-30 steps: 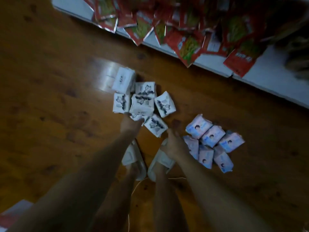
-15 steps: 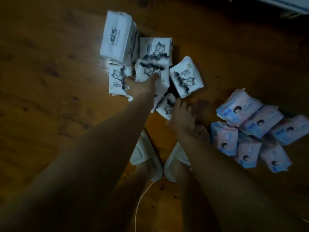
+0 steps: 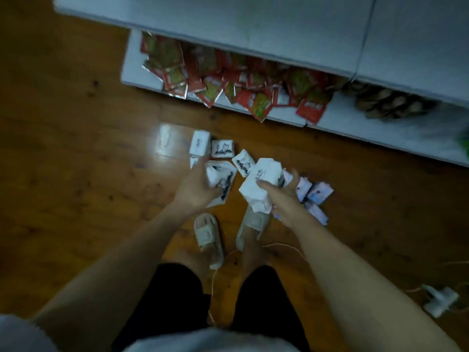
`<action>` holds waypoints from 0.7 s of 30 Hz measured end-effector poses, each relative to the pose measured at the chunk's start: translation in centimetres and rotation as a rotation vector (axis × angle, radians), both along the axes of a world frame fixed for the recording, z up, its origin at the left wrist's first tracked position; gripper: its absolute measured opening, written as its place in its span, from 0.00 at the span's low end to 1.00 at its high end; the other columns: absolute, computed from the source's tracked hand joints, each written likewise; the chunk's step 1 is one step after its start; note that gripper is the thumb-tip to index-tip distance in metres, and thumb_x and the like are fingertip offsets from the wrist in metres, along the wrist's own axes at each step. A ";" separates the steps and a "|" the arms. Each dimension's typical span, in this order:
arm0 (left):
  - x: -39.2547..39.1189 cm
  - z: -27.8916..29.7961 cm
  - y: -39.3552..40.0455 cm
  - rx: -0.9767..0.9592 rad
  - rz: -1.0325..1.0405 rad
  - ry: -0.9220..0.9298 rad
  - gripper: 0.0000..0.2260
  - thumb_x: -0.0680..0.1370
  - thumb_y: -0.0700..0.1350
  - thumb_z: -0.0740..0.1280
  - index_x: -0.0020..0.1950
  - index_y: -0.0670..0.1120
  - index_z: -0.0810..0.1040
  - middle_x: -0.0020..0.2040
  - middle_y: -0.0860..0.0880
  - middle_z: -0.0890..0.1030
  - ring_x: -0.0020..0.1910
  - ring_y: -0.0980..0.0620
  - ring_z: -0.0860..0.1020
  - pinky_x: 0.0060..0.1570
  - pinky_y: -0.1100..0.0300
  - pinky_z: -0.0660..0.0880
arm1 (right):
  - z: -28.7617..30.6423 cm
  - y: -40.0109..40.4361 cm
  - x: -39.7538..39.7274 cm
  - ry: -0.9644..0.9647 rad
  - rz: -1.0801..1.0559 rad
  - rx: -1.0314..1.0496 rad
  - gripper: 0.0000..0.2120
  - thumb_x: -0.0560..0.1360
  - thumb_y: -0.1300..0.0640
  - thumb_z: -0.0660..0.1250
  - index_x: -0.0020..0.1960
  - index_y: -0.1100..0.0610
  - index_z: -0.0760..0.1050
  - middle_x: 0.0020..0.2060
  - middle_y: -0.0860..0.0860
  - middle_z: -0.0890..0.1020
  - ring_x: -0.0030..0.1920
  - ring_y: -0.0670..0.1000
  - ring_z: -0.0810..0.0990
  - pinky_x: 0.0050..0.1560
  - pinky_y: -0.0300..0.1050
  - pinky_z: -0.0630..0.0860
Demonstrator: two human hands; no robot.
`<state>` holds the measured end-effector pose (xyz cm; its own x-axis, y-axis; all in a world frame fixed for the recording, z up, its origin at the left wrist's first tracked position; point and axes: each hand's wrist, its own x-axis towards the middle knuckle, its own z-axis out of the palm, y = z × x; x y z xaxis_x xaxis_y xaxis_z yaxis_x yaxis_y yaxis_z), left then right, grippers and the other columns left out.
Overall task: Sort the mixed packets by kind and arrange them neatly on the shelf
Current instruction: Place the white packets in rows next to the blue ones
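While both hands [image 3: 238, 191] grip white packets [image 3: 264, 181], others seemingly litter floor [image 3: 76, 148].

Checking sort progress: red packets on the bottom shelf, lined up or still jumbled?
Jumbled. The red packets lie overlapping at mixed angles, several poking over the bottom shelf front edge.

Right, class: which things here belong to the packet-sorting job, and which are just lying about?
Part of the job:
- left hand, holding white packets
- right hand, holding more white packets
- white packets on the floor
- pink-and-blue packets
- red packets
- shelf

Just lying about:
- white plug and cord
- slippers
- wooden floor
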<state>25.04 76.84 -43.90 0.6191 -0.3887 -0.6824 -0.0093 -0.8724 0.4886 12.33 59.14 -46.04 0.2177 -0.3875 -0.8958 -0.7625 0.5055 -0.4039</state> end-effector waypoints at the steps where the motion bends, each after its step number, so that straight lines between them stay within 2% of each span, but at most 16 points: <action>1: 0.0 3.2 0.1 -0.021 -0.073 -0.019 0.41 0.71 0.49 0.71 0.77 0.54 0.52 0.70 0.43 0.70 0.55 0.39 0.78 0.49 0.45 0.78 | 3.6 -0.2 0.2 -0.050 -0.017 0.016 0.50 0.71 0.50 0.77 0.78 0.40 0.44 0.75 0.49 0.64 0.67 0.59 0.73 0.55 0.61 0.78; 3: 0.1 8.6 0.1 -0.053 -0.207 -0.113 0.43 0.71 0.50 0.70 0.79 0.53 0.48 0.75 0.44 0.65 0.60 0.40 0.76 0.52 0.48 0.77 | 9.9 -0.1 0.8 -0.145 -0.039 0.032 0.40 0.75 0.51 0.72 0.77 0.43 0.51 0.67 0.47 0.70 0.58 0.54 0.78 0.44 0.54 0.81; 5: 0.3 12.6 0.2 -0.087 -0.295 -0.199 0.44 0.70 0.52 0.70 0.79 0.52 0.47 0.74 0.43 0.67 0.61 0.39 0.75 0.54 0.46 0.76 | 14.9 0.3 1.2 -0.199 -0.127 0.004 0.34 0.75 0.51 0.72 0.74 0.46 0.56 0.65 0.50 0.73 0.53 0.53 0.80 0.46 0.57 0.82; 8: 1.6 16.8 1.3 -0.064 -0.333 -0.268 0.44 0.69 0.52 0.72 0.78 0.50 0.50 0.73 0.45 0.67 0.68 0.39 0.68 0.60 0.42 0.72 | 20.0 1.3 1.6 -0.246 -0.317 -0.054 0.38 0.73 0.53 0.74 0.73 0.49 0.54 0.62 0.53 0.73 0.56 0.56 0.79 0.52 0.65 0.80; 12: 3.3 21.4 2.5 -0.090 -0.474 -0.310 0.42 0.70 0.59 0.72 0.77 0.57 0.52 0.71 0.44 0.63 0.67 0.39 0.65 0.63 0.40 0.69 | 25.5 2.4 1.8 -0.333 -0.498 -0.085 0.32 0.71 0.57 0.76 0.64 0.54 0.58 0.54 0.56 0.75 0.50 0.57 0.80 0.48 0.63 0.81; 14: 4.0 23.8 2.2 -0.113 -0.542 -0.327 0.41 0.71 0.58 0.72 0.78 0.58 0.52 0.71 0.44 0.65 0.68 0.39 0.64 0.65 0.42 0.67 | 28.1 2.5 1.9 -0.373 -0.549 -0.111 0.33 0.70 0.55 0.77 0.64 0.55 0.58 0.56 0.58 0.75 0.52 0.58 0.80 0.49 0.64 0.81; 17: 4.4 28.8 0.3 -0.209 -0.602 -0.396 0.40 0.70 0.58 0.71 0.77 0.59 0.54 0.66 0.46 0.70 0.64 0.43 0.68 0.62 0.47 0.69 | 32.0 2.3 1.8 -0.445 -0.545 -0.221 0.31 0.70 0.52 0.77 0.61 0.54 0.59 0.56 0.56 0.74 0.51 0.57 0.80 0.48 0.63 0.81; 21: 4.5 35.1 -3.7 -0.335 -0.646 -0.485 0.36 0.69 0.56 0.71 0.75 0.60 0.60 0.58 0.47 0.75 0.54 0.47 0.73 0.53 0.54 0.74 | 36.4 0.0 1.5 -0.460 -0.377 -0.481 0.26 0.68 0.42 0.74 0.54 0.51 0.63 0.53 0.54 0.78 0.51 0.56 0.80 0.53 0.62 0.80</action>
